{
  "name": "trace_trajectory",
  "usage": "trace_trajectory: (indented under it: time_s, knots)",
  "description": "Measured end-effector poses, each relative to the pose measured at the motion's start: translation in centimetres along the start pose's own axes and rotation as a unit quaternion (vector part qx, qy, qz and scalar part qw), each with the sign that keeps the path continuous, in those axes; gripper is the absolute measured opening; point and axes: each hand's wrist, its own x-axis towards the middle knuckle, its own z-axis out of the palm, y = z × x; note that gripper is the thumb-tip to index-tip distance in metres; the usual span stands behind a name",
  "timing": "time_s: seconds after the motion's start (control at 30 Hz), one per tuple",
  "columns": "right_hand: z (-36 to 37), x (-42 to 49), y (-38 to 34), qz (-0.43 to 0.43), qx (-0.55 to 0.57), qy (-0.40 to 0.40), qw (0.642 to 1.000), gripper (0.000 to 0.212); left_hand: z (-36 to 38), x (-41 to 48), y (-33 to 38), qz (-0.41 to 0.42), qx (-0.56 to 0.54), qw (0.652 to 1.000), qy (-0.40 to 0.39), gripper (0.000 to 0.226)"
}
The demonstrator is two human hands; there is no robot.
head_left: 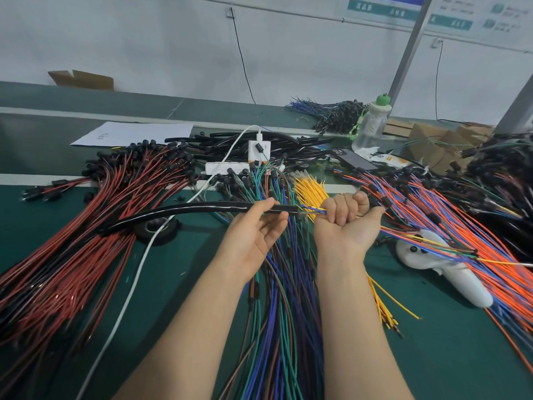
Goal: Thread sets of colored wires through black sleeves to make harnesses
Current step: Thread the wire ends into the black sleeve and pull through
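Above the green desk [178, 272], the left hand [259, 229] is pinching the black sleeve [184, 210] between thumb and fingertips close to its right end, while the rest of the sleeve is curving away to the left over the red and black wires [86, 226]. The right hand [349, 217] is clenching a set of colored wires [313, 209] in its fist just beside that end, and these are running into the sleeve's mouth
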Motion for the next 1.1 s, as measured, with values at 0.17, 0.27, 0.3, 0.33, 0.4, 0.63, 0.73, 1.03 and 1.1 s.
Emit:
trace_trajectory:
  time_s: [0.17, 0.27, 0.3, 0.33, 0.4, 0.63, 0.73, 1.03, 1.1]
  knots:
    - [0.43, 0.22, -0.18, 0.056, 0.154, -0.018, 0.986, 0.062, 0.04, -0.06, -0.23, -0.016, -0.002, 1.000, -0.005, 0.008]
    - [0.43, 0.14, -0.11, 0.060, 0.138, -0.018, 0.988, 0.061, 0.23, -0.14, -0.26, -0.023, -0.022, 0.999, -0.005, 0.008]
    - [0.42, 0.16, -0.16, 0.061, 0.136, -0.022, 0.989, 0.060, 0.30, -0.17, -0.27, -0.024, -0.031, 0.999, -0.005, 0.009]
    - [0.48, 0.13, -0.20, 0.060, 0.136, -0.024, 0.989, 0.060, 0.37, -0.18, -0.30, -0.024, -0.038, 0.999, -0.005, 0.010]
    - [0.40, 0.08, -0.10, 0.058, 0.133, -0.023, 0.989, 0.059, 0.44, -0.20, -0.35, -0.024, -0.044, 0.999, -0.004, 0.010]
    - [0.40, 0.10, -0.10, 0.057, 0.115, -0.028, 0.991, 0.059, 0.28, -0.22, -0.35, -0.026, -0.045, 0.999, -0.009, 0.011]
    - [0.41, 0.05, -0.12, 0.056, 0.106, -0.032, 0.992, 0.059, 0.27, -0.22, -0.35, -0.024, -0.043, 0.999, -0.013, 0.010]
    - [0.46, -0.09, -0.24, 0.054, 0.095, -0.037, 0.993, 0.059, 0.26, -0.23, -0.37, -0.015, -0.039, 0.999, -0.023, 0.010]
    - [0.47, -0.09, -0.23, 0.053, 0.090, -0.038, 0.994, 0.059, 0.17, -0.12, -0.51, -0.010, -0.015, 1.000, -0.025, 0.011]
